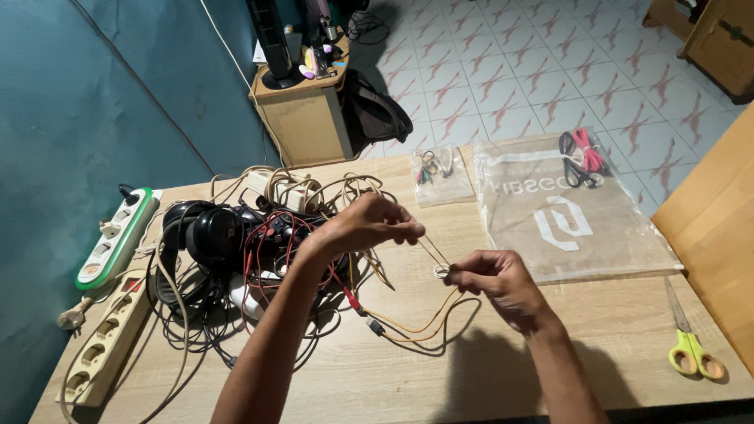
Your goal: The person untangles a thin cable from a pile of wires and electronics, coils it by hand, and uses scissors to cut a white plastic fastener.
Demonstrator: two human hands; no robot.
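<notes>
You are at a pale wooden table (pixel 471 380) set against a teal wall (pixel 64 110), with a tiled floor (pixel 522 65) beyond its far edge. A small wooden cabinet (pixel 306 118) stands on that floor, just past the table. Left of your hands, a tangle of cables (pixel 254 266) with black headphones (pixel 199 237) covers much of the table; two power strips (pixel 118 237) lie at its left edge. Right of your hands lies a large clear plastic bag (pixel 566 213), with a smaller bag (pixel 442 174) beside it, and yellow-green scissors (pixel 692 349) near the right edge. Your left hand (pixel 363 224) pinches a thin yellow wire (pixel 431 251); your right hand (pixel 498 283) grips its small coil above the table.
</notes>
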